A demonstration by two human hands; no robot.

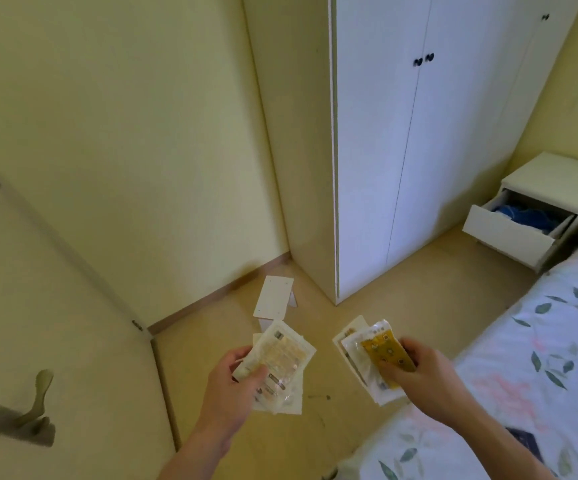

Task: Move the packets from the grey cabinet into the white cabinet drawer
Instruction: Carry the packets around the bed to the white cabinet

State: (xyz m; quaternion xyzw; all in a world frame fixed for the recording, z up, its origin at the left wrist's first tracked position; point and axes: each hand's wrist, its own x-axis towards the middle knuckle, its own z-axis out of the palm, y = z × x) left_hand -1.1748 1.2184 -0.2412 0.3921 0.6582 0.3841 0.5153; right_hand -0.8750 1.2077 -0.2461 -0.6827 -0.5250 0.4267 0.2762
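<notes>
Both arms reach forward over the floor. Left hand [235, 382] grips a fanned stack of packets [280, 362]; right hand [419, 368] pinches a second stack [370, 355], thumb on top. Drawer [509, 233] open, far right.

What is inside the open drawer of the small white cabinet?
The open drawer shows crumpled blue material, seemingly fabric. Its front panel and the cabinet top hide the rest, so packets there cannot be confirmed.

packets, left [277, 368]: fanned stack of pale, clear-fronted sachets, held above the floor, near centre.
packets, right [372, 358]: second fan, a yellow sachet on top.
white cabinet drawer [512, 233]: pulled open, far right, blue items inside.
</notes>
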